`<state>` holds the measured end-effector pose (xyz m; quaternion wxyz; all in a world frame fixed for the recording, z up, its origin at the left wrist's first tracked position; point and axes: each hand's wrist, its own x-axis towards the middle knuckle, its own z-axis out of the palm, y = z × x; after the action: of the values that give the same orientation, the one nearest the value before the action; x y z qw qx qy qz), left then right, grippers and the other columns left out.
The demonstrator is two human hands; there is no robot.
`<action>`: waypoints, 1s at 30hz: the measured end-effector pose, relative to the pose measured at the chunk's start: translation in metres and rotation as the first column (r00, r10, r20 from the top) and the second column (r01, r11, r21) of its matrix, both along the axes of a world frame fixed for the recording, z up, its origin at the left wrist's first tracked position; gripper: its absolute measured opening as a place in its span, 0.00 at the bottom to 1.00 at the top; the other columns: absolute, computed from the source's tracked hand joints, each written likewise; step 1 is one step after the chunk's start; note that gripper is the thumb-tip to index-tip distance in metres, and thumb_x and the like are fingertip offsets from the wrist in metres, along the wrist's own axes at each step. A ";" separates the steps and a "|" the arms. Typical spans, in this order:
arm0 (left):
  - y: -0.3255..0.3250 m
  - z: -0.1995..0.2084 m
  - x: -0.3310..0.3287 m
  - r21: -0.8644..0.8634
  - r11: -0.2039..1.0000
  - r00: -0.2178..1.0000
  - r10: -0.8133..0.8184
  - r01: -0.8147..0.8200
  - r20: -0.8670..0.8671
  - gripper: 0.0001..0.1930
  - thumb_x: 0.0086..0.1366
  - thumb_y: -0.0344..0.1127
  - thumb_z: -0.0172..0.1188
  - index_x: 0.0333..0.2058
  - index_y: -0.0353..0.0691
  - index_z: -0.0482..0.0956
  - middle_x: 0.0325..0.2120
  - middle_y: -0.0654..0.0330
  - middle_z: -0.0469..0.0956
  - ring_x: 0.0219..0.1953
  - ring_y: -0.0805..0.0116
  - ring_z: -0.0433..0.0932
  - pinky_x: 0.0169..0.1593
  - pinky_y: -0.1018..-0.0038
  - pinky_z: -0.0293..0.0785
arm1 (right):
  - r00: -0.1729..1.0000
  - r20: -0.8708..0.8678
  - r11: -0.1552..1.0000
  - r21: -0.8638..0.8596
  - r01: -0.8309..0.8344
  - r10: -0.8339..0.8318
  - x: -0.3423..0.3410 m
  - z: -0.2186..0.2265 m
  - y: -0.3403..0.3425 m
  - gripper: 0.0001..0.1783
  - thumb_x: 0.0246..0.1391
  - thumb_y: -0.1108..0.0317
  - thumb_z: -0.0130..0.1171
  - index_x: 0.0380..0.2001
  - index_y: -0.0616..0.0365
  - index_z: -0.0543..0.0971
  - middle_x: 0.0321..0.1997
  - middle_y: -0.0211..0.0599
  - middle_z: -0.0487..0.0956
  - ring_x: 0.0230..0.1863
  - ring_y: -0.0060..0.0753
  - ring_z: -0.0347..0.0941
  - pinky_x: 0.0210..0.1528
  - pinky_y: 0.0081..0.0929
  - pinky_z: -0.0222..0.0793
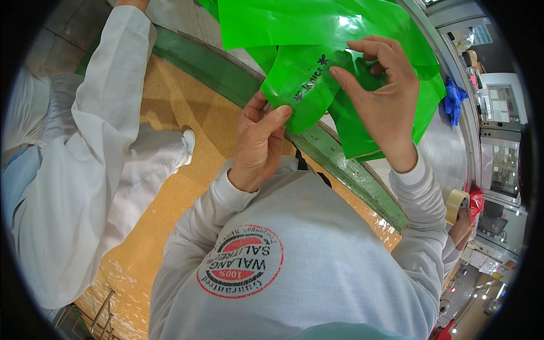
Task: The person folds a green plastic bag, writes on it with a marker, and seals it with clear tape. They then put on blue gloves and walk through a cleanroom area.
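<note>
A bright green plastic sheet, glossy and folded in layers, lies across the worktop in front of me. One flap of it bears dark handwriting and small drawn marks. My left hand pinches the near edge of this flap between thumb and fingers. Over the right part of the plastic is my right hand, its thumb and forefinger spread apart and the other fingers partly curled. Nothing shows between its fingers, though it is close to the sheet, and whether it touches the sheet is hard to tell.
A green rail edges the worktop in front of my body. A person in white is close on my left. On the right are a crumpled blue plastic piece and another person's hand by a tape roll.
</note>
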<state>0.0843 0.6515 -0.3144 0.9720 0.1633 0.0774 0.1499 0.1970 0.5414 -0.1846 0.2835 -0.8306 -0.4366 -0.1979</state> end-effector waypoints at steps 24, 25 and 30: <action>0.009 -0.010 0.008 -0.041 0.999 1.000 -0.021 0.021 0.005 0.22 0.59 0.18 0.58 0.52 0.32 0.67 0.47 0.56 0.74 0.50 0.70 0.74 0.56 0.74 0.70 | 0.978 0.089 0.866 -0.484 -0.124 0.190 0.068 0.057 0.035 0.17 0.54 0.61 0.61 0.35 0.68 0.79 0.34 0.51 0.77 0.36 0.49 0.75 0.39 0.38 0.70; 0.009 -0.010 0.009 -0.040 0.999 1.000 -0.016 0.017 0.016 0.22 0.59 0.18 0.58 0.52 0.32 0.66 0.48 0.56 0.73 0.50 0.70 0.74 0.57 0.74 0.70 | 0.971 0.091 0.861 -0.487 -0.149 0.220 0.064 0.059 0.034 0.23 0.53 0.56 0.62 0.38 0.70 0.78 0.37 0.54 0.77 0.38 0.50 0.75 0.42 0.38 0.71; 0.012 -0.007 0.006 -0.028 0.999 1.000 -0.022 0.023 0.015 0.22 0.59 0.19 0.57 0.53 0.32 0.66 0.48 0.56 0.73 0.51 0.70 0.74 0.57 0.74 0.70 | 0.994 0.104 0.676 -0.735 0.054 0.034 0.027 0.057 0.042 0.57 0.43 0.33 0.62 0.55 0.82 0.63 0.52 0.68 0.70 0.56 0.58 0.68 0.59 0.39 0.63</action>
<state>0.0901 0.6634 -0.3218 0.9764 0.1494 0.0707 0.1390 0.2238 0.5831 -0.1280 -0.1002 -0.8646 -0.4896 -0.0519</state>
